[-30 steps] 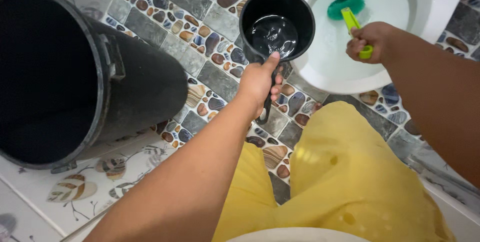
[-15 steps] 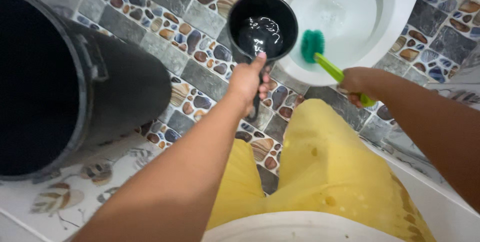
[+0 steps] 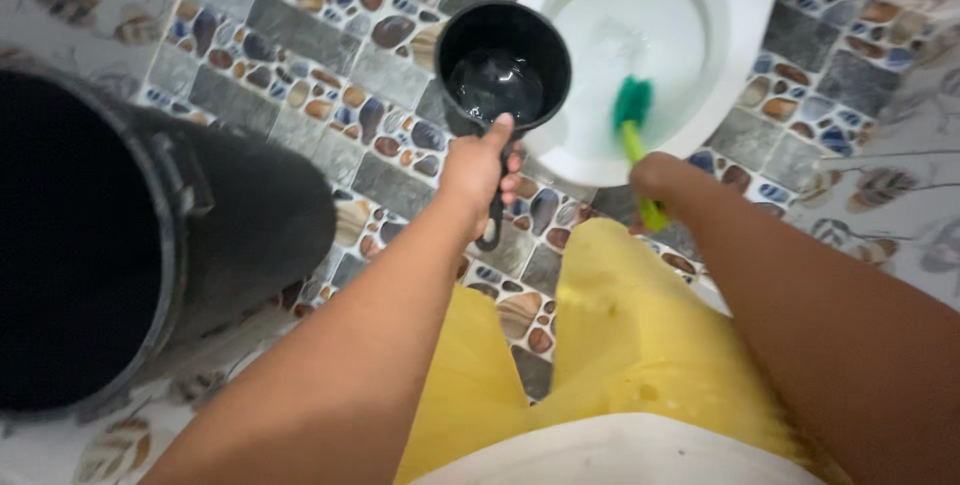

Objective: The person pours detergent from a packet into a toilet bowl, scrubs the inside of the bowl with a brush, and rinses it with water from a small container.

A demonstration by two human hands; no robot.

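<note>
**Dipper and brush held at the toilet bowl**

Head view: the left hand (image 3: 478,167) was closed around the handle of a black water dipper (image 3: 503,67), thumb laid along the top of the handle toward the cup. The dipper was held level above the pebble-patterned floor (image 3: 300,40), its cup overlapping the left rim of the white toilet bowl (image 3: 745,15), and it held clear water that caught the light. The right hand (image 3: 662,177) was wrapped around the lime-green handle of a toilet brush (image 3: 633,130), seen mostly from the back, so the fingers were hidden; the end of the handle stuck out below the hand. The brush's dark green bristle head lay inside the bowl, against its near inner wall, just right of the dipper's cup. A large black bucket (image 3: 250,215) stood at the left edge of the floor, open and dark inside, well apart from both hands. A yellow garment (image 3: 640,335) covered the person's legs at the bottom, between the two forearms
</note>
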